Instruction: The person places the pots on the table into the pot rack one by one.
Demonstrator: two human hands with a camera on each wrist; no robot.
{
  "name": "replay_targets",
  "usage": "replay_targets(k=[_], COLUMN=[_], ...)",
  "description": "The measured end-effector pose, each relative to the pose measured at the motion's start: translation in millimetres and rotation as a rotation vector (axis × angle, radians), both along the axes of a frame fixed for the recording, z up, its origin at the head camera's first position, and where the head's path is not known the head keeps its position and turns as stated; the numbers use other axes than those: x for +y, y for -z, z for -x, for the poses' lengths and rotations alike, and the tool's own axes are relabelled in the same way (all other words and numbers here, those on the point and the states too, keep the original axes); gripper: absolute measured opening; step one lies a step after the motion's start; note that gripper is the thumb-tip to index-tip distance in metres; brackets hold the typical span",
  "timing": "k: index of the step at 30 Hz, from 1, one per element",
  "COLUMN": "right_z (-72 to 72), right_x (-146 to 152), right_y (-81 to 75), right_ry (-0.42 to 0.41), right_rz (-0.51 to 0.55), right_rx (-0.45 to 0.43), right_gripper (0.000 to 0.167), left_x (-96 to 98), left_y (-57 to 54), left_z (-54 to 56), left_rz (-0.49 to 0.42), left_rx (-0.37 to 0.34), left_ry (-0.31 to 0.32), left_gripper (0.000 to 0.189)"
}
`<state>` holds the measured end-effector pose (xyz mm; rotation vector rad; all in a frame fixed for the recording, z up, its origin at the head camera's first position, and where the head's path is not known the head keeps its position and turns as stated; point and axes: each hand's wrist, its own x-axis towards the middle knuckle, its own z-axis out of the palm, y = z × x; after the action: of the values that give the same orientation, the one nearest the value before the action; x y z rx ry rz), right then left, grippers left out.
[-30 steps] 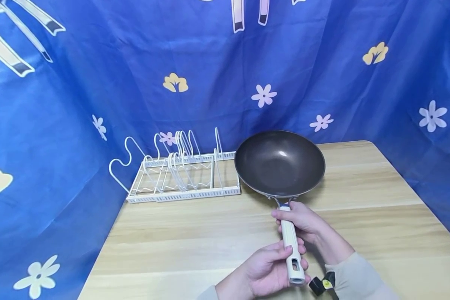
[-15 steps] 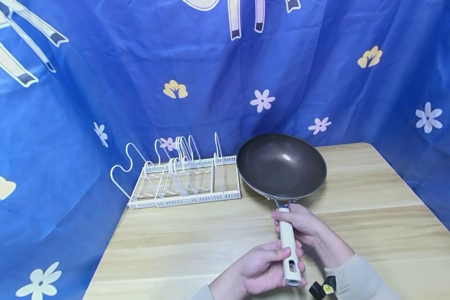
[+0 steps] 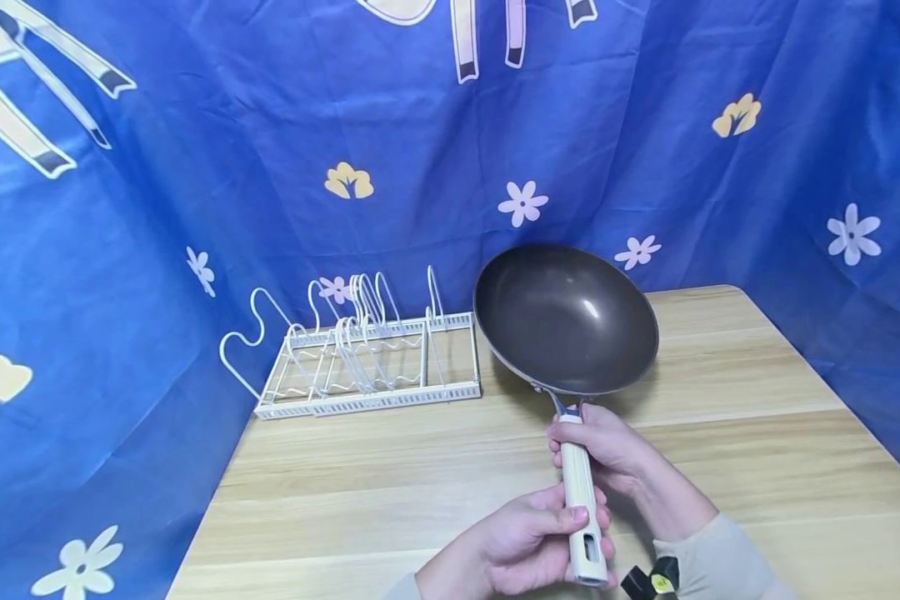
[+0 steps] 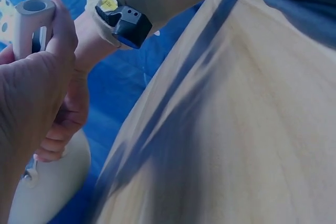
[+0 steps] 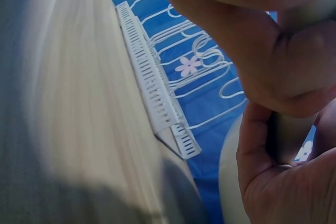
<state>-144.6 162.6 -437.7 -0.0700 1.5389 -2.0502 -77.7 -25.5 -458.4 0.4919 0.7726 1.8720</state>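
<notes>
A wok [image 3: 566,321] with a dark inside and a long cream handle [image 3: 579,479] is held over the table, its inside turned towards me. My right hand [image 3: 600,442] grips the handle close to the pan, thumb across the top. Nearer to me, my left hand [image 3: 532,542] holds the handle's end, its thumb pressing from above. The left wrist view has the handle's hollow end in my left hand [image 4: 31,87] and the wok's pale outside [image 4: 58,187] beyond. In the right wrist view, both hands hide most of the handle.
Left of the wok, a white wire pan rack [image 3: 367,402] with several upright loops stands at the back of the wooden table [image 3: 345,492]. Blue patterned cloth [image 3: 420,125] hangs behind and at both sides. A black camera [image 3: 648,579] is strapped to my right wrist.
The wok's far rim has risen, so the pan tilts more towards me. Both hands keep their grip on the handle. The head view has shifted slightly.
</notes>
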Motion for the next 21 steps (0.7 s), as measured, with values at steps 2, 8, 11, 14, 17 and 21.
replay_targets(k=[2,8,11,14,17,21], right_z=[-1.1,-3.6,-5.2,-7.2,-9.2,-11.2], right_x=[0.7,0.6,0.5,1.1,1.6,1.4], right_y=[-3.2,-13.2,-18.3,-23.1,-27.2,-31.7], right_ry=[-0.01,-0.043,-0.058,-0.075,-0.087,-0.099], right_rz=[0.007,-0.006,-0.013,-0.022,-0.032,-0.042], right_rx=[0.015,0.043,0.057,0.073,0.084,0.104], right_gripper=[0.014,0.016,0.018,0.018,0.018,0.02], left_x=[-1.1,-6.6,-8.9,-10.2,-10.7,-10.9], left_y=[-1.7,-9.0,-11.5,-13.2,-14.7,-16.0], left_z=[-1.0,-5.5,-7.0,-8.5,-10.5,-12.6], left_rz=[0.013,0.072,0.095,0.103,0.108,0.116], left_rx=[0.008,0.062,0.083,0.086,0.081,0.096], left_ry=[0.0,-0.002,-0.005,-0.004,-0.007,-0.021], left_gripper=[0.024,0.019,0.019,0.023,0.026,0.023])
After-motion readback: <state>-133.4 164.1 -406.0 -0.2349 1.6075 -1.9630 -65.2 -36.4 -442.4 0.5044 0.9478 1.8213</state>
